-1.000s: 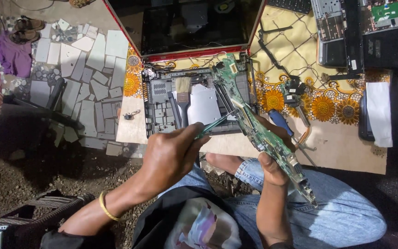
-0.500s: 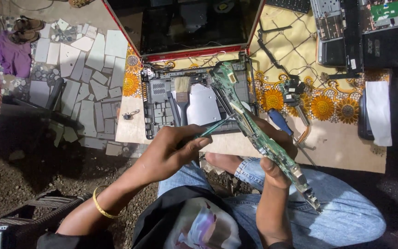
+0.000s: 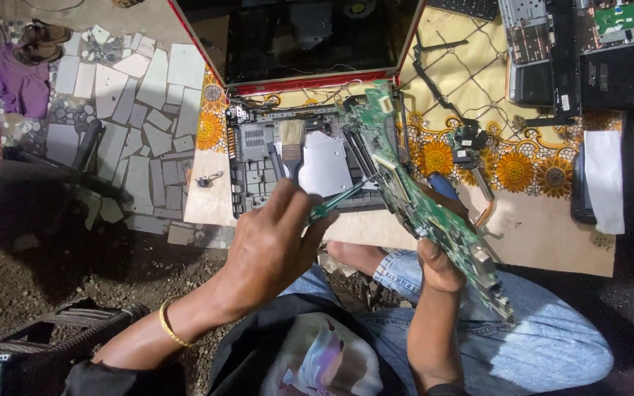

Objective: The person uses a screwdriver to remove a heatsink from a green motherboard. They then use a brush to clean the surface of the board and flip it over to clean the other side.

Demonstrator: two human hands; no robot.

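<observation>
Left hand [image 3: 269, 253] closed around green-handled screwdriver [image 3: 339, 202] together with paintbrush [image 3: 292, 147]; fingers curled tight on both handles. Screwdriver tip aimed right, touching or just short of green circuit board [image 3: 420, 205]; exact contact not discernible. Brush bristles pointing up, over opened laptop base [image 3: 258, 165].

Right hand [image 3: 440, 265] gripping circuit board by lower edge, fingers wrapped behind, thumb on near face. Board held tilted, running diagonally from upper left near red-trimmed laptop lid [image 3: 295, 40] down to lower right over blue-jeaned knee [image 3: 544, 345]. Board clear of the mat, not resting on anything but the hand.

Laptop base lying on floral yellow mat [image 3: 508, 165] at mat's left edge, lid standing open at far edge. Silver metal plate [image 3: 328, 165] seated in base, just behind screwdriver shaft. Small black component [image 3: 467, 143] on mat, right of board. Second dismantled laptop [image 3: 552, 55] at far right corner of mat. White cloth or paper [image 3: 605, 180] at right edge. Small loose metal part [image 3: 209, 178] near left edge of mat, apart from base. Broken-tile floor [image 3: 126, 110] to left. Gold bangle [image 3: 169, 326] on left wrist.
</observation>
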